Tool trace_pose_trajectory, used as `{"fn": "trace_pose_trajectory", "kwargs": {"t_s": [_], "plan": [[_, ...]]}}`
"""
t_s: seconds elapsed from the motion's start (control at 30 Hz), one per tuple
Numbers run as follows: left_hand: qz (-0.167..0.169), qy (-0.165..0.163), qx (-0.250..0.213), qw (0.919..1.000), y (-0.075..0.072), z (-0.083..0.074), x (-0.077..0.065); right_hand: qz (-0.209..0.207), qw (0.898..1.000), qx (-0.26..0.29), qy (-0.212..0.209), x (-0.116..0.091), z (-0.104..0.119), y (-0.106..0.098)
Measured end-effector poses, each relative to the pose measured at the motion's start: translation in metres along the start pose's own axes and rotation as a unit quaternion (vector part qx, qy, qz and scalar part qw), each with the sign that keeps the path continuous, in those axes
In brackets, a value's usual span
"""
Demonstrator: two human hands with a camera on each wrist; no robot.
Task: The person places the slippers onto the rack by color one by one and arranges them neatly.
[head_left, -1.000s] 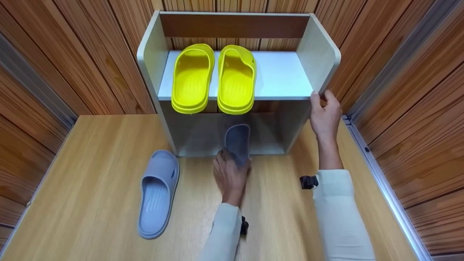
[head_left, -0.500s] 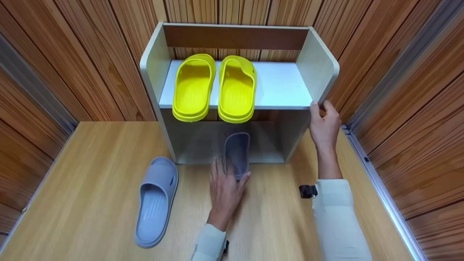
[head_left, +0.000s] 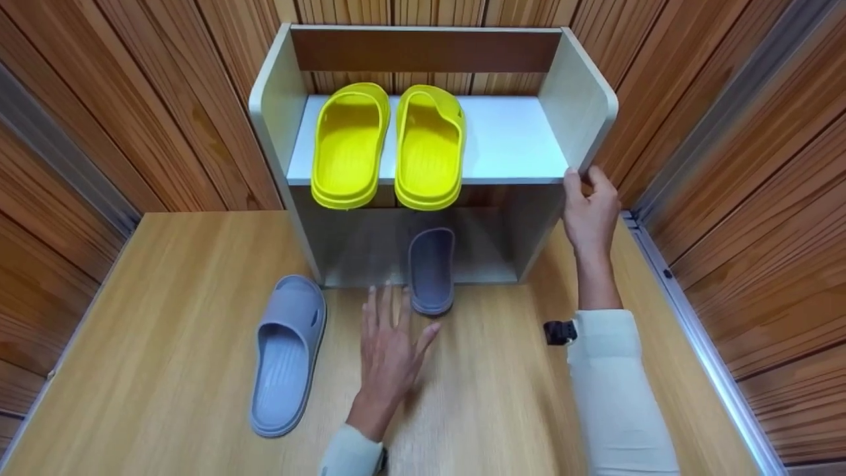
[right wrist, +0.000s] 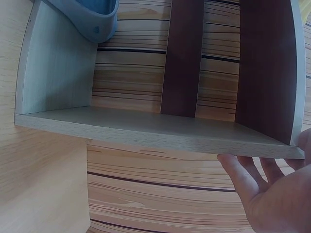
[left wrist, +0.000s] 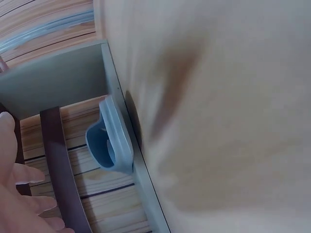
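Note:
A grey slipper (head_left: 431, 277) sits in the lower compartment of the small shoe rack (head_left: 580, 106), its heel end jutting past the front edge. The left wrist view shows this slipper (left wrist: 116, 141) lying on the bottom board. My left hand (head_left: 385, 357) is held with fingers spread, just left of and below the slipper's heel, holding nothing. With thumb and fingers, my right hand (head_left: 590, 215) grips the front edge of the rack's right side panel at upper-shelf height. The matching grey slipper (head_left: 289, 357) rests on the wooden surface left of my left hand.
Two yellow clogs (head_left: 350, 149) stand side by side on the white upper shelf (head_left: 505, 135), heels over its front edge. Wood-panelled walls (head_left: 192, 106) rise behind and at both sides. A metal strip (head_left: 700, 344) runs along the right edge of the wooden surface (head_left: 178, 330).
My left hand has let go of the grey slipper in the rack and moved left and down, fingers spreading. The slipper stays in place. My right hand keeps its grip on the rack.

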State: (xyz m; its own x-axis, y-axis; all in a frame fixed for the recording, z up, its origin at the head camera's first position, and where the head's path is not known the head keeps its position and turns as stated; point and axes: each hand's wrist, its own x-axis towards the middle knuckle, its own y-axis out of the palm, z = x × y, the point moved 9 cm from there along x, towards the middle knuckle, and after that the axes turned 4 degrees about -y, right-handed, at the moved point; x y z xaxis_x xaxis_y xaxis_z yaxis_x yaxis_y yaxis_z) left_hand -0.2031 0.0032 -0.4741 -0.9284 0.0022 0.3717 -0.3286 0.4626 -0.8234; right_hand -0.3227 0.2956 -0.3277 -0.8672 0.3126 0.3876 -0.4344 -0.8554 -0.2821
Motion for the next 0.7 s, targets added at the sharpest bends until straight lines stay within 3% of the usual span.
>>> {"fn": "trace_pose_trajectory", "kwargs": {"t_s": [0.37,0.53,0.7], "plan": [[-0.006,0.032,0.049,0.9983,-0.024,0.02,-0.021,-0.009,1.0,-0.017,-0.014,0.005,0.003,0.004],[-0.029,0.045,0.056,0.997,-0.037,0.026,-0.026,-0.022,0.999,-0.025,-0.024,0.006,0.005,0.001],[-0.013,0.03,0.068,0.9972,-0.045,0.039,-0.033,-0.022,0.999,-0.023,-0.014,0.004,0.003,-0.001]]}}
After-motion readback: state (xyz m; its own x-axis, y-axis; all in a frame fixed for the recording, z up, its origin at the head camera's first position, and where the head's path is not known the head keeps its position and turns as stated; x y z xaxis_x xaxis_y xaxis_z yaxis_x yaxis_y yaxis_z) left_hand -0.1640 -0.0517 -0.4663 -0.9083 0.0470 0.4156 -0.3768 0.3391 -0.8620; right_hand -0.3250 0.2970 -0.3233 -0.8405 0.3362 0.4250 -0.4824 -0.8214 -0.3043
